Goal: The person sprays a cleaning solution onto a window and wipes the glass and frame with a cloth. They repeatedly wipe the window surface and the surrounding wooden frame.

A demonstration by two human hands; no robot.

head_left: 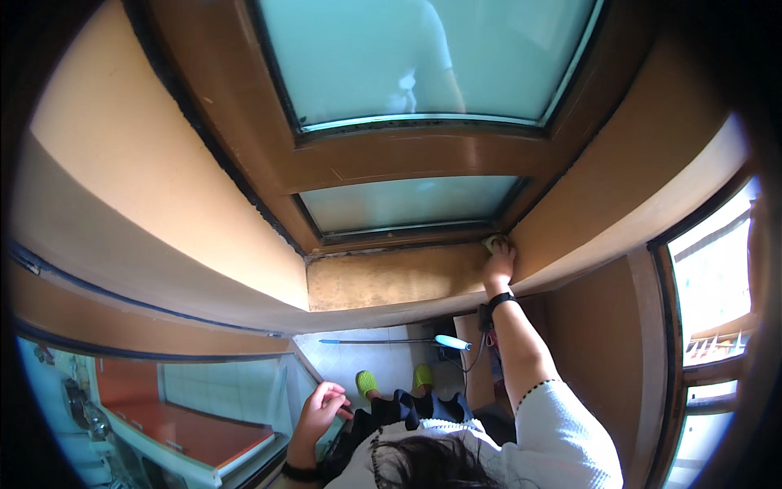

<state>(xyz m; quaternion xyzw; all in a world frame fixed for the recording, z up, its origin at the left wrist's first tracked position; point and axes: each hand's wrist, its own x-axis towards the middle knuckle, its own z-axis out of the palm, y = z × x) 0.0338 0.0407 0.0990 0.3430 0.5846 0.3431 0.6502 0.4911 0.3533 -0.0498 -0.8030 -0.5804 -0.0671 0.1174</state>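
My right hand (500, 266) reaches forward to the far right corner of the tan window sill (391, 278). Its fingers press a pale green cloth (492, 242) against the spot where sill, brown frame and side wall meet; most of the cloth is hidden under them. Above the sill stands the brown window frame (415, 156), with a small lower glass pane (409, 205) and a larger upper pane (421, 67). My left hand (324, 406) hangs low beside my dark skirt, its fingers loosely bent and apart, with nothing visible in it.
A stick with a light-blue handle (453, 342) spans the pale tiled floor (354, 354) beyond my green slippers (366, 382). A cable (473, 360) runs beside a board at right. Lower left, a glazed panel shows a red-brown countertop (201, 431). Another window (712, 293) is at right.
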